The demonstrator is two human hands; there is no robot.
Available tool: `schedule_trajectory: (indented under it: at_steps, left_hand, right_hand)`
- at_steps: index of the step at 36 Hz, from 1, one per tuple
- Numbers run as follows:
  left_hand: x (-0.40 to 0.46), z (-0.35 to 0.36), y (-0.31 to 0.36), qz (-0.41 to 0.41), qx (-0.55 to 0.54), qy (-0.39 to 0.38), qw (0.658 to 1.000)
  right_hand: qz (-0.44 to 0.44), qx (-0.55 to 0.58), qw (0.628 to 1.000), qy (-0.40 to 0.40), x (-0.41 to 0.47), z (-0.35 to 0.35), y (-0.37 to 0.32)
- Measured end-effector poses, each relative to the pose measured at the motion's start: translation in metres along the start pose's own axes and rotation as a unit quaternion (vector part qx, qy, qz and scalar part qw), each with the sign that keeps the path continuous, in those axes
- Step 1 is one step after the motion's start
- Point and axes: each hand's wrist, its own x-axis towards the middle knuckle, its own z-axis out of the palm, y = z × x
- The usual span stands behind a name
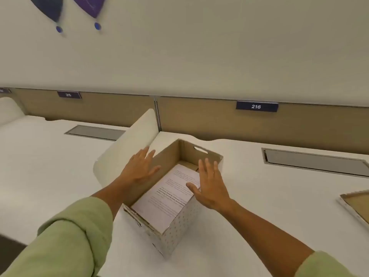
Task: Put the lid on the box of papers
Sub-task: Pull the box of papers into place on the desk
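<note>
Lid status: off — the shallow, brown-lined cardboard lid with white dotted rim (357, 206) lies upside down on the white desk (259, 186) at three o'clock, well apart from the open white dotted cardboard box (175, 226) holding printed papers (169, 194). Left hand (139, 168) and right hand (209, 186) hover over the box, fingers spread, holding nothing. Lid judged light, fairly stiff — best taken by its opposite rims.

An open-plan office with shared workstations: a long white desk (259, 196) backed by tan partition panels (199, 116). Numbered plates, one reading 216 (256, 106) at one o'clock, mark the seats. Recessed cable hatches (315, 160) at ten and two o'clock, and a white divider (127, 148), separate places.
</note>
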Motion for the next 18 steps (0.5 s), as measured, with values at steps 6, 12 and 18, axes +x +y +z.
schedule_trajectory:
  at_steps: [6, 12, 18]
  left_hand:
    - [0.011, 0.026, -0.034, 0.047, 0.015, -0.051, 0.998]
    - [0.013, 0.041, -0.043, 0.055, -0.062, -0.110, 0.991]
    - [0.018, 0.049, -0.047, 0.055, -0.089, -0.101, 0.989]
  right_hand:
    - [0.055, 0.020, 0.998, -0.006, 0.000, 0.030, -0.021]
    - [0.081, 0.053, 0.995, -0.036, -0.003, 0.049, -0.020]
    - [0.110, 0.136, 0.985, -0.005, -0.005, 0.053, -0.026]
